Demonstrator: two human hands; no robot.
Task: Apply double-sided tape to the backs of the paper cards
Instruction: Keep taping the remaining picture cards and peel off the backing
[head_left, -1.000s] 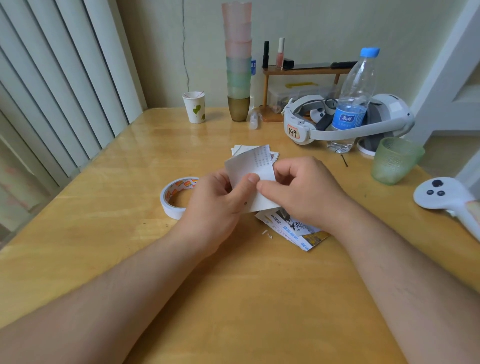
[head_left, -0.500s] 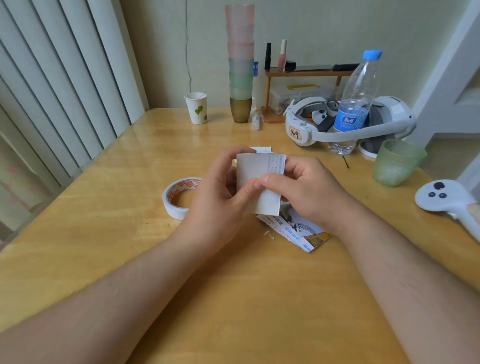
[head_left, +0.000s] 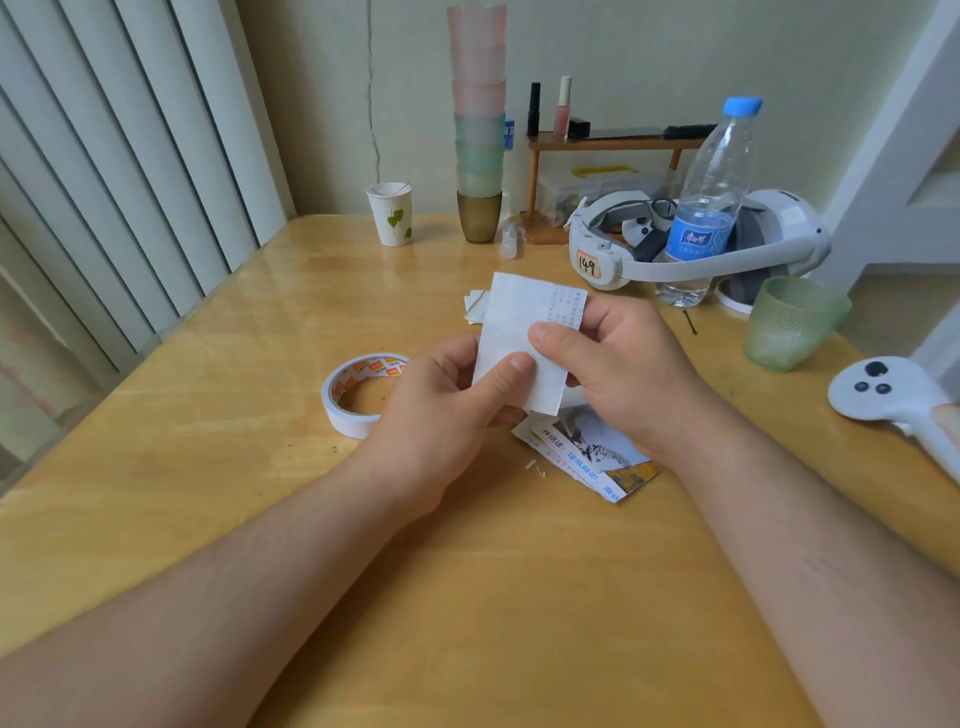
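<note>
A glossy yellow wooden table (head_left: 218, 467) stands in a corner, with white vertical blinds (head_left: 104, 171) along one side and a pale wall behind it. Above the middle of the table both hands hold up a white rectangular paper card (head_left: 519, 338), its pale back toward the camera and faint columns of small print near its upper right corner; the card is raised off the surface and tilted a little. The left hand (head_left: 441, 415) has its fingers curled behind the card and its thumb pressed on the front near the lower left, pinching it. The right hand (head_left: 618, 364) pinches the card's right edge, thumb laid flat across the face and fingers curled behind; the two thumb tips lie just beside each other. To the left of the card, partly hidden by the left hand, a white roll of double-sided tape with an orange-printed inner ring (head_left: 353, 395) lies flat on the table. Below the card, under the right wrist, lies a small pile of printed paper cards with blue text and a grey picture (head_left: 587, 452), and a few more white cards (head_left: 475, 306) peek out behind its top left corner. Far behind the card stands a tall stack of pink and green frosted plastic cups (head_left: 479, 119); right of it, a clear water bottle with a blue cap (head_left: 711, 197)
</note>
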